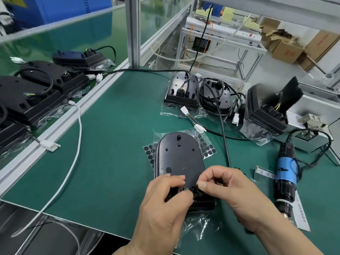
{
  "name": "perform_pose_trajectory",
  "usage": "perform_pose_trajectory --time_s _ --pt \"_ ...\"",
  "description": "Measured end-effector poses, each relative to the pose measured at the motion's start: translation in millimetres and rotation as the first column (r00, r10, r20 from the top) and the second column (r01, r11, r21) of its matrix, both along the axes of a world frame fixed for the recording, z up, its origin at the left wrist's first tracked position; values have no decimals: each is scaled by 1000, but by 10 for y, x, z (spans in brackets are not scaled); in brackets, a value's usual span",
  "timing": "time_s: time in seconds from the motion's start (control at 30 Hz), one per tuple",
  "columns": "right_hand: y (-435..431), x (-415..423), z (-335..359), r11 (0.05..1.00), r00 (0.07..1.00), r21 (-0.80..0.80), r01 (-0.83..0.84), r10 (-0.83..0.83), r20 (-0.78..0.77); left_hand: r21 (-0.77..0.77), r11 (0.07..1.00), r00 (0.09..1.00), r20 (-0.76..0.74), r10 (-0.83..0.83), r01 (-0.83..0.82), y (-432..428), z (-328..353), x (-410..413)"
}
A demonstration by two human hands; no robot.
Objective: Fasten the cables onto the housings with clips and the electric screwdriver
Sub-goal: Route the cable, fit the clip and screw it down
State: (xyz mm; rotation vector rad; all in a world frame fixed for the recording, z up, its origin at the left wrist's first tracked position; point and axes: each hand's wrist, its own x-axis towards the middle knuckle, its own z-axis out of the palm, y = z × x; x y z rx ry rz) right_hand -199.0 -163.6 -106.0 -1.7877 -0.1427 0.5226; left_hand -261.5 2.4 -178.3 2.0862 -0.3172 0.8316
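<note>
Low in the frame, the right hand pinched a small black piece at the near end of the housing, which the left hand gripped with curled fingers. The cable ran upward from behind the right hand. The electric screwdriver lay at lower right.

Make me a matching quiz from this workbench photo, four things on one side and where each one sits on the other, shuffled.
Things:
1. screwdriver
2. nearest housing
3. white cable
4. cardboard boxes

Places:
A. trailing across the left of the green mat
B. piled in the far right background
C. lying on the mat's right side
D. mid-mat, held by the left hand

Pairs: 1-C, 2-D, 3-A, 4-B.
</note>
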Motion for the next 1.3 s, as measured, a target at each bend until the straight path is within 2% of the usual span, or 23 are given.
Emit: perform_pose_trajectory --time_s 0.13,0.4,0.53,0.8,1.03,1.3 --pt "-42 37 8 998 998 8 -55 55 -16 5 1000 998 66 15 -15 -35 -59 21" --pt "-57 40 -42 998 998 32 -58 58 -3 -6 998 996 68 61 -61 -65 -3 22" --pt "-46 40 -57 998 998 0 -58 58 19 -18 997 994 84 75 -74 -71 -10 29" --pt "73 39 51 995 998 -85 -44 41 -37 -51 998 997 69 29 -25 -55 -62 38" --pt "144 26 39 997 997 -67 44 -48 -61 54 999 984 180 -18 9 -58 10 119" --pt "132 2 3 994 991 -2 107 -107 -76 89 996 985 172 -33 18 -37 -19 122"
